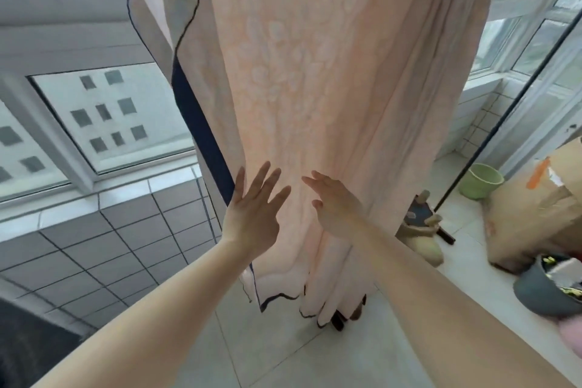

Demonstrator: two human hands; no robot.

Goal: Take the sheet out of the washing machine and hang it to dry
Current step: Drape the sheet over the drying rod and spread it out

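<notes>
left hand flat, right hand spread

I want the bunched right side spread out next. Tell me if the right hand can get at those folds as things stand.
Probably yes. The right hand is open, flat against the sheet, and the bunched folds hang just beside it with nothing between. The left hand is clear of that side.

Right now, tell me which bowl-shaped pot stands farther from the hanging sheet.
The grey pot at the right edge; the green pot sits nearer the sheet.
</notes>
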